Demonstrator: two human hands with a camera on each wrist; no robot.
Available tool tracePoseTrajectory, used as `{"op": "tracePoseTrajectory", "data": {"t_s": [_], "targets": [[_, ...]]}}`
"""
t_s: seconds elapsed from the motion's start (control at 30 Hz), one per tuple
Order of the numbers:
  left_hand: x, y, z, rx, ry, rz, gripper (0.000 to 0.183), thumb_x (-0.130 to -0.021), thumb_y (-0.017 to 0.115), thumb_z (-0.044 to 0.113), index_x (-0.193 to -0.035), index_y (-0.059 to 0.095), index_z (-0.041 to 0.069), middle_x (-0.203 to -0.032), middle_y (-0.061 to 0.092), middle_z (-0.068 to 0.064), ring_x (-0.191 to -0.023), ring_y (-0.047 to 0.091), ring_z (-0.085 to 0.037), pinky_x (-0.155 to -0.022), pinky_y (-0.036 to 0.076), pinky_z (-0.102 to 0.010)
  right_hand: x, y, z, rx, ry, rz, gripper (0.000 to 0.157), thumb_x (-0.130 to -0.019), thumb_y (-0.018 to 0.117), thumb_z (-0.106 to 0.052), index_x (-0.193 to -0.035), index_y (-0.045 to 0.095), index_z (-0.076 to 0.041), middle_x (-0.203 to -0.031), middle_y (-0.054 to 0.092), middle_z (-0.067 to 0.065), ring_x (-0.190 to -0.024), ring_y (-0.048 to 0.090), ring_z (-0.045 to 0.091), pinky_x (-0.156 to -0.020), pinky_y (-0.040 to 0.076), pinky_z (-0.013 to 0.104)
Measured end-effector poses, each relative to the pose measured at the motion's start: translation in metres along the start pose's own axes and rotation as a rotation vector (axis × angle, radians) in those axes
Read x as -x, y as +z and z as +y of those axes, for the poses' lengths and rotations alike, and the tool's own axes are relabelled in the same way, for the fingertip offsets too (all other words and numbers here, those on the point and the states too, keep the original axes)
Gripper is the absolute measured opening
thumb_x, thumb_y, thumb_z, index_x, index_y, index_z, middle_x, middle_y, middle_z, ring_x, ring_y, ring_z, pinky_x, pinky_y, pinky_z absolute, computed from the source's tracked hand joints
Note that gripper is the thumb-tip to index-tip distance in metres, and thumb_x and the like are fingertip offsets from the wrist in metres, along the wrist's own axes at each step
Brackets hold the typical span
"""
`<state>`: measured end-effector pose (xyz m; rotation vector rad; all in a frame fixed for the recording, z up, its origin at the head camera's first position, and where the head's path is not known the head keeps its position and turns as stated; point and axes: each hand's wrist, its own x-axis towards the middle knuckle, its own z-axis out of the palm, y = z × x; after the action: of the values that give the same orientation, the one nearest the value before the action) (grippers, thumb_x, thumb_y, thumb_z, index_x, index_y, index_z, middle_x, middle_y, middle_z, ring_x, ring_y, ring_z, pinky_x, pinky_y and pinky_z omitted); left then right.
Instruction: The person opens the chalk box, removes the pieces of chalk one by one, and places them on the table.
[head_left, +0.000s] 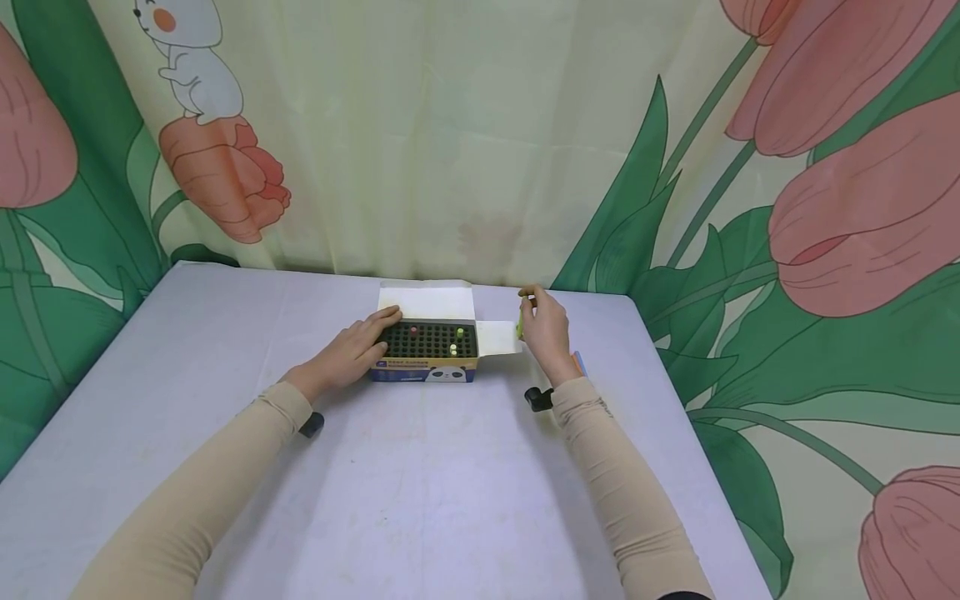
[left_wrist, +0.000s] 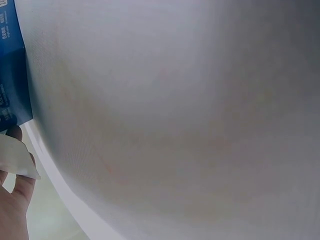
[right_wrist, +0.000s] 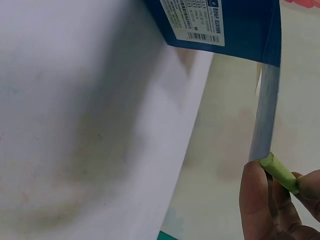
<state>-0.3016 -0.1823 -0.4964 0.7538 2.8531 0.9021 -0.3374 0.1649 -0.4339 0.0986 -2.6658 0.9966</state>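
A blue and yellow chalk box stands near the table's back edge with its lid flap raised behind it. Its black insert is full of round holes, and several chalk sticks show: one red, the others green or pale yellow. My left hand grips the box's left end, fingers at the back corner and thumb at the front. Right of the box, my right hand pinches a light green chalk stick between thumb and fingers. In the right wrist view the stick overlaps the end of the white side flap.
A blue and orange item lies on the white table, mostly hidden behind my right wrist. A curtain printed with tulips hangs close behind the table. The box's side flap sticks out to the right.
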Motion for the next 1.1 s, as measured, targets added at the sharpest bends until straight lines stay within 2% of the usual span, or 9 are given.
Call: {"op": "tracePoseTrajectory", "data": {"t_s": [0.17,0.33,0.77,1.1], "targets": [[0.000,0.000,-0.001,0.000,-0.012,-0.009,0.059,-0.112,0.031,0.030,-0.168,0.016,0.018,-0.175,0.011,-0.001,-0.151,0.029,-0.042,-0.117,0.023,-0.068,-0.001,0.000,0.006,-0.031,0.004,-0.018,0.026,-0.110,0.048,-0.017,-0.127,0.066,-0.009,-0.110,0.072,0.014,-0.076,0.070,0.027,-0.056,0.058,0.031],[-0.001,0.000,-0.001,-0.006,-0.006,-0.007,0.059,-0.112,0.032,0.029,-0.168,0.016,0.017,-0.175,0.011,-0.002,-0.152,0.028,-0.042,-0.118,0.023,-0.068,-0.001,-0.001,0.010,-0.016,0.002,-0.019,0.025,-0.110,0.048,-0.018,-0.127,0.066,-0.010,-0.109,0.073,0.014,-0.065,0.069,0.025,-0.057,0.056,0.031],[-0.001,0.001,-0.001,-0.001,0.002,0.001,0.059,-0.111,0.033,0.026,-0.167,0.018,0.015,-0.175,0.013,-0.003,-0.152,0.029,-0.041,-0.118,0.025,-0.066,0.002,-0.001,0.021,-0.008,0.024,-0.003,0.025,-0.109,0.049,-0.015,-0.125,0.067,-0.008,-0.107,0.073,0.016,-0.060,0.069,0.022,-0.056,0.053,0.031],[-0.001,0.001,0.000,-0.001,-0.014,-0.006,0.059,-0.112,0.033,0.027,-0.168,0.017,0.016,-0.175,0.011,-0.002,-0.153,0.027,-0.040,-0.119,0.023,-0.066,0.002,0.000,0.028,0.067,0.046,-0.015,0.028,-0.110,0.049,-0.019,-0.128,0.067,-0.009,-0.110,0.074,0.014,-0.069,0.068,0.025,-0.059,0.048,0.033]]}}
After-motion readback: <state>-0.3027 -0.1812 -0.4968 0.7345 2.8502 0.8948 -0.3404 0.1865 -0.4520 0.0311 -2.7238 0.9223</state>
